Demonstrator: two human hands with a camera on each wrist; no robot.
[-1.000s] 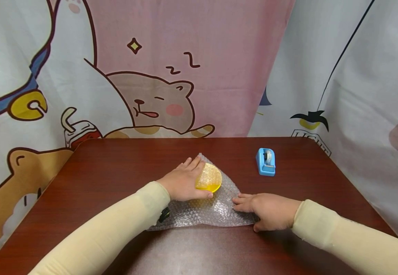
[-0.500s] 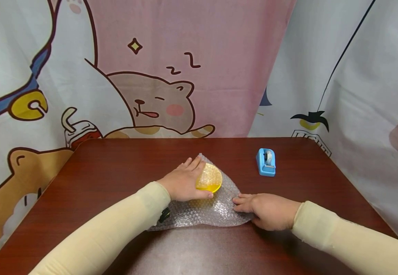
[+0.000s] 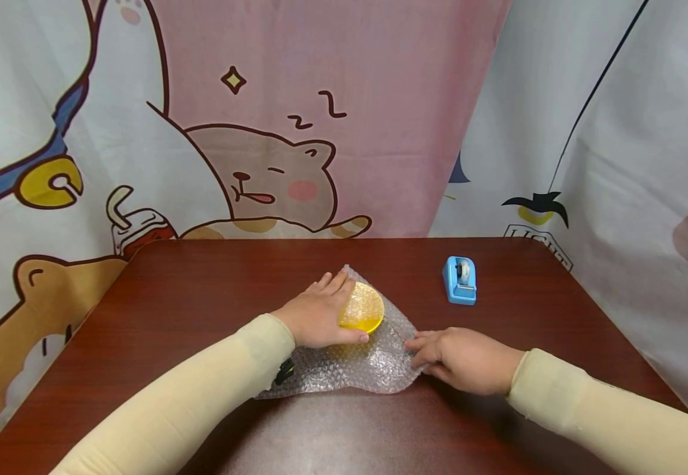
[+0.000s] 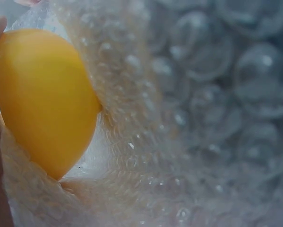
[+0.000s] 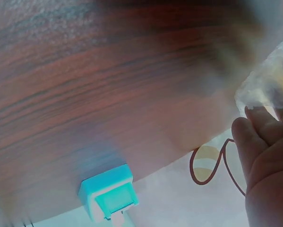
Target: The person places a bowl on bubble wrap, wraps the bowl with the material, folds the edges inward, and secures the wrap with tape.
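Note:
A sheet of bubble wrap (image 3: 373,363) lies on the table, with one layer over a round yellow bowl-like vessel (image 3: 369,313). My left hand (image 3: 316,316) rests over the wrapped vessel's left side, fingers spread and straight, thumb along the near rim. In the left wrist view, the vessel's smooth yellow side (image 4: 47,99) shows through an opening between folds of wrap. My right hand (image 3: 468,363) pinches the wrap's right corner, its thumb hidden beneath. From the right wrist, the fingers (image 5: 261,135) reach to the wrap at the picture's right edge.
A light-blue tape dispenser (image 3: 460,280) with a roll in it stands towards the back right of the dark red-brown table (image 3: 201,277). Cartoon-printed curtains (image 3: 415,119) hang behind the table and at its sides.
My right hand has tucked its thumb under the wrap's right corner and drawn that corner slightly left, so the near edge bulges. My left hand and the yellow vessel have stayed in place.

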